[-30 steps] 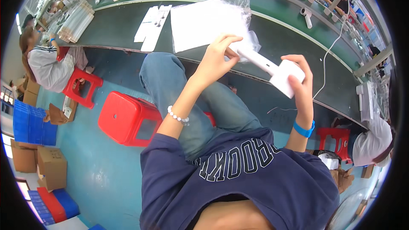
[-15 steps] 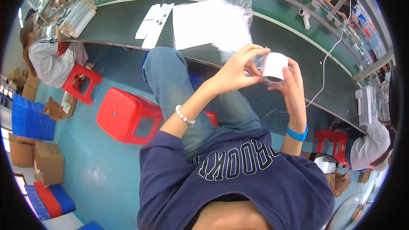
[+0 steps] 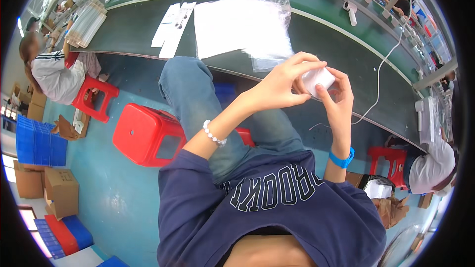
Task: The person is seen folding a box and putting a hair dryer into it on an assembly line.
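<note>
Above the near edge of the dark green bench point(image 3: 341, 54), a small white rounded housing point(image 3: 316, 79) is held up between my two hands. My left hand point(image 3: 289, 79), below a beaded bracelet, curves round its left side. On the other side my right hand point(image 3: 339, 94) grips it, the thumb pressed on its near face. Fingers cover much of the housing, so its far side is hidden. Ahead on the bench lie a pile of white sheets point(image 3: 232, 27) and a clear plastic bag point(image 3: 277, 0). Left of them are white card strips point(image 3: 173, 27) bearing small dark parts.
A white cable point(image 3: 380, 74) runs down the bench's right side. White camera-like units point(image 3: 351, 12) stand on the green belt beyond. Long clear-wrapped pieces point(image 3: 88, 24) lie at left, by a seated person point(image 3: 54, 74). A red stool point(image 3: 143, 136) stands at my left.
The white housing has turned and tilted in my hands, so its dark opening no longer shows. My left hand has shifted slightly right, and my fingers cover more of it.
</note>
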`<state>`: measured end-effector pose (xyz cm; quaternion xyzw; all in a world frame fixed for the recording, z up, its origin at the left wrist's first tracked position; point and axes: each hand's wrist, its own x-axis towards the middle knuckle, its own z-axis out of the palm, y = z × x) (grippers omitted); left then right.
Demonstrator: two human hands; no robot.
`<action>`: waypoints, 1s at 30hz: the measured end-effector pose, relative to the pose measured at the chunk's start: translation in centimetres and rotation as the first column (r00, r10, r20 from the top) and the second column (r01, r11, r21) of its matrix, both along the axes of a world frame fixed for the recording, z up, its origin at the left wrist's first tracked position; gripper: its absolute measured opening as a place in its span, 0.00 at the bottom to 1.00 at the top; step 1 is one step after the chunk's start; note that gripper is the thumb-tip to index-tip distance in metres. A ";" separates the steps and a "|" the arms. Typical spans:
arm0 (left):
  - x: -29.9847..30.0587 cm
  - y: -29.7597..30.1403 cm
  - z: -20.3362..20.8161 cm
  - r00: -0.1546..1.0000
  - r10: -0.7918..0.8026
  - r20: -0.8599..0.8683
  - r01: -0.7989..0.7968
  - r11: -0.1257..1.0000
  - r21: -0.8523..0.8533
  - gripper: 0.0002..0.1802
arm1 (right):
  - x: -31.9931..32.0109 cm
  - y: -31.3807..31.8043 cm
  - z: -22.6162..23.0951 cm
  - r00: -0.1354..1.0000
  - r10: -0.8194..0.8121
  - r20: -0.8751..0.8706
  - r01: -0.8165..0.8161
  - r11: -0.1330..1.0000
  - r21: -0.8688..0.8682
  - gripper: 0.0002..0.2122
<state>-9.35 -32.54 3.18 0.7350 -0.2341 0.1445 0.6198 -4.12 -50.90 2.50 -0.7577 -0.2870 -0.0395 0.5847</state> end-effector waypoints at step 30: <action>6.5 12.8 4.9 0.971 0.179 0.161 -0.182 0.983 -0.001 0.33 | 13.5 7.7 1.7 0.938 0.277 0.210 -0.306 0.944 0.122 0.31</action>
